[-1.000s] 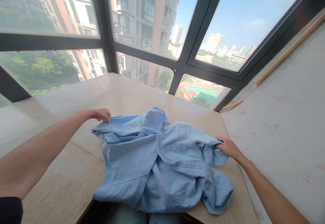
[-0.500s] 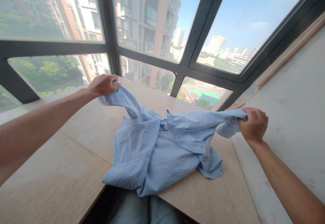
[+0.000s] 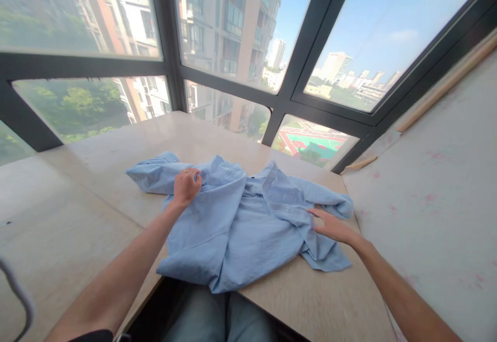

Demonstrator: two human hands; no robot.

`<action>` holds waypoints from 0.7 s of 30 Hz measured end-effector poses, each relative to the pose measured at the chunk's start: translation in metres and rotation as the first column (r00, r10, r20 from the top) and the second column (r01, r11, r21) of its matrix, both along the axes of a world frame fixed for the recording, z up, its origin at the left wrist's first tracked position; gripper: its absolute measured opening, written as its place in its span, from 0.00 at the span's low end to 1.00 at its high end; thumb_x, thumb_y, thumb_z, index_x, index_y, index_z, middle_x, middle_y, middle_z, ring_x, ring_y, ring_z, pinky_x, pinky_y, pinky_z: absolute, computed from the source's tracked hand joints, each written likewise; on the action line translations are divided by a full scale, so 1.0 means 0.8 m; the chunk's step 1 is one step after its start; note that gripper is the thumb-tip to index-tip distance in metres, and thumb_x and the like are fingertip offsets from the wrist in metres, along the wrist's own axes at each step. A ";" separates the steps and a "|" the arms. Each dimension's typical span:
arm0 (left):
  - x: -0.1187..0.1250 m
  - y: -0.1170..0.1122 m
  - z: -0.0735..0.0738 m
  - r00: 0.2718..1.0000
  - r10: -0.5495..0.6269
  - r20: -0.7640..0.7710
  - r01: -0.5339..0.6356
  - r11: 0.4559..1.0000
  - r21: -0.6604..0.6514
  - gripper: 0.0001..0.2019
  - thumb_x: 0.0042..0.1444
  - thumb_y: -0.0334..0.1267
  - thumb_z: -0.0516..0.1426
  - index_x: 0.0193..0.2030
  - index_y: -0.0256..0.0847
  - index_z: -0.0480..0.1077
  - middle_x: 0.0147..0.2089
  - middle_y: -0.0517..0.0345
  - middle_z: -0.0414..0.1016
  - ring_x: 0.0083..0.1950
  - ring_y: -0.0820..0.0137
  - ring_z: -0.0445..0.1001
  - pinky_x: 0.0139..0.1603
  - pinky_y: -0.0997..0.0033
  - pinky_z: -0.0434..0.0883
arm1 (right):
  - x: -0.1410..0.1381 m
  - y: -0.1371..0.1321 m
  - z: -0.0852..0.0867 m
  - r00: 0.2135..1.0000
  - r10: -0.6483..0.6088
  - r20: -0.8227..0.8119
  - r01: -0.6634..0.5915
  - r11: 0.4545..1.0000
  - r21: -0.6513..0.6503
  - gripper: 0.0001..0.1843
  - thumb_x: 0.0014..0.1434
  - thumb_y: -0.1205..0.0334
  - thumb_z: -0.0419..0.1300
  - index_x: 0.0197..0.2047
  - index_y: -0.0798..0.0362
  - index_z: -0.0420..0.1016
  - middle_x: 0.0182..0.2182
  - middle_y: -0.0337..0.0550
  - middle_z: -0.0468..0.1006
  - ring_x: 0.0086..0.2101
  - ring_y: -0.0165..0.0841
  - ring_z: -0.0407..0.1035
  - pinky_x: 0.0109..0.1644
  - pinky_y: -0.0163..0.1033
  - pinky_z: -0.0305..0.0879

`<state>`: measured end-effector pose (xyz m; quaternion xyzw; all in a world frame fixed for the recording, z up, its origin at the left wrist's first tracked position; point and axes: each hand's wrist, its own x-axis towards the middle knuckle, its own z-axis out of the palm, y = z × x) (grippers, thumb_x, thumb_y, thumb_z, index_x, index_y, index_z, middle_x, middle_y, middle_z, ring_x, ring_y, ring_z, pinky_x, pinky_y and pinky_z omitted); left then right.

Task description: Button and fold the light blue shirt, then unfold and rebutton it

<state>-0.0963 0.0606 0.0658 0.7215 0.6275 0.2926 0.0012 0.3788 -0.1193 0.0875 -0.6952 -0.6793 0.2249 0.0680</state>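
Note:
A light blue button-up shirt [image 3: 267, 228] lies spread on the wooden surface, its front parted and its collar toward the window. Both sleeves stretch out sideways, the left one bent and rumpled. My left hand [image 3: 187, 186], with a ring on one finger, is curled at the shirt's left shoulder, its fingertips closed on the cloth. Over the right front panel, my right hand [image 3: 332, 226] reaches in with thumb and fingers apart, the fingertips at the buttoned edge. The shirt's lower hem hangs slightly over the front edge near my legs.
The pale wooden surface [image 3: 77, 218] runs up to dark-framed windows [image 3: 287, 93]. A patterned wall [image 3: 435, 212] borders the right side. A grey cable-like curve [image 3: 23, 300] shows at lower left. My legs [image 3: 217, 316] are below the front edge.
Both hands have let go of the sleeve ends, which now rest on the surface. My hands have moved inward, the left to the shoulder, the right to the front panel.

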 end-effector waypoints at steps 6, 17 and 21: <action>0.030 -0.077 -0.027 0.989 0.116 0.095 -0.112 0.993 -0.049 0.17 0.58 0.37 0.50 0.49 0.38 0.74 0.54 0.43 0.75 0.58 0.54 0.70 0.56 0.56 0.66 | -0.011 -0.046 -0.014 0.988 -0.071 -0.137 0.059 0.994 -0.092 0.36 0.45 0.54 0.63 0.59 0.54 0.72 0.52 0.51 0.78 0.50 0.47 0.72 0.57 0.49 0.66; -0.056 -0.087 -0.011 0.986 0.066 -0.155 -0.140 0.834 -0.534 0.21 0.48 0.44 0.56 0.48 0.40 0.72 0.51 0.36 0.76 0.52 0.44 0.74 0.48 0.46 0.69 | -0.020 -0.083 0.014 0.887 -0.152 -0.437 0.031 0.962 -0.273 0.26 0.55 0.36 0.58 0.38 0.52 0.78 0.37 0.44 0.81 0.40 0.44 0.73 0.47 0.46 0.70; -0.079 -0.080 0.008 0.997 -0.056 -0.059 0.008 0.785 -0.619 0.02 0.42 0.35 0.58 0.22 0.42 0.71 0.28 0.46 0.77 0.35 0.54 0.76 0.34 0.63 0.68 | -0.036 -0.094 0.026 0.756 -0.280 -0.592 0.105 0.944 -0.312 0.25 0.51 0.37 0.65 0.35 0.53 0.78 0.33 0.45 0.81 0.34 0.41 0.74 0.38 0.44 0.72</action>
